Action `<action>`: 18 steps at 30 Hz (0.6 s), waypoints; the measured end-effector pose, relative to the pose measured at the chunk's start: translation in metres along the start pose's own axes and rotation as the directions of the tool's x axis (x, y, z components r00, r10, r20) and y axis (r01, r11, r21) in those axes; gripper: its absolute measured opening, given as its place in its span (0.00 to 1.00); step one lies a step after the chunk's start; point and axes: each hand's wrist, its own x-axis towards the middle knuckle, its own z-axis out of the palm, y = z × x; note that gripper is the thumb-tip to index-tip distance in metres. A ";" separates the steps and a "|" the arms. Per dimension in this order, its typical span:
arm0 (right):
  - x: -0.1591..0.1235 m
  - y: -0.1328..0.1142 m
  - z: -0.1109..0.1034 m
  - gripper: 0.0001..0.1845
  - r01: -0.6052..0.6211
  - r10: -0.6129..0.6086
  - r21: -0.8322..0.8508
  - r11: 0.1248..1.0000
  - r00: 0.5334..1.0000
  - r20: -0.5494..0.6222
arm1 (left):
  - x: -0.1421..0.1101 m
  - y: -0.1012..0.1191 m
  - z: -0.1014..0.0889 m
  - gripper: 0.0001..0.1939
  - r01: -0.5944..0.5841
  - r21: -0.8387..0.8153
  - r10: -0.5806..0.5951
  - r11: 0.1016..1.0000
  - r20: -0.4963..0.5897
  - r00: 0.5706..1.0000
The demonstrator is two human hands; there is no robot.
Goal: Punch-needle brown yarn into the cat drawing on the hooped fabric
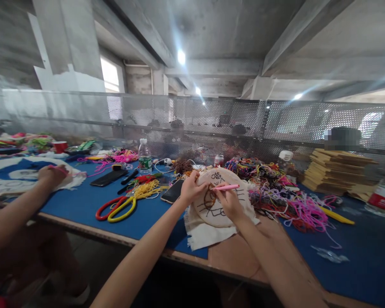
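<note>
An embroidery hoop (pixel 223 220) with off-white cloth leans toward me at the table's front. Dark line drawing covers the cloth, and a patch of brown yarn stitching (pixel 208 200) sits left of its middle. My left hand (pixel 191 188) is closed on the hoop's upper left edge, its thumb reaching over the cloth. Between the fingers of my right hand (pixel 230 202) is a pink punch needle (pixel 226 187), lying nearly level with its tip by the brown stitches. The frayed cloth edge (pixel 200 239) hangs below the hoop.
Red-and-yellow-handled scissors (pixel 122 209), a phone (pixel 173 191) and yellow yarn (pixel 147 189) lie to the left. Tangled yarn (pixel 295 207) and stacked brown packets (pixel 336 171) are to the right. At far left, another person's hand (pixel 53 176) works on blue-and-white cloth (pixel 6 169).
</note>
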 end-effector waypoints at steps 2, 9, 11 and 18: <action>0.000 0.000 0.000 0.14 -0.007 0.007 -0.004 1.000 1.000 -0.015 | 0.001 0.000 0.000 0.16 -0.005 -0.004 0.005 1.000 -0.005 1.000; 0.000 0.002 -0.002 0.14 -0.023 0.023 0.027 0.999 1.000 -0.001 | 0.001 -0.005 0.000 0.17 -0.081 0.055 0.077 0.995 0.059 0.995; 0.000 0.001 -0.002 0.14 -0.031 0.031 0.020 0.999 0.999 -0.006 | 0.001 -0.007 0.000 0.18 -0.087 0.063 0.082 0.994 0.074 0.994; 0.002 -0.002 -0.005 0.14 -0.017 0.018 0.007 1.000 1.000 -0.026 | 0.002 -0.008 0.001 0.17 -0.102 0.070 0.095 0.992 0.105 0.990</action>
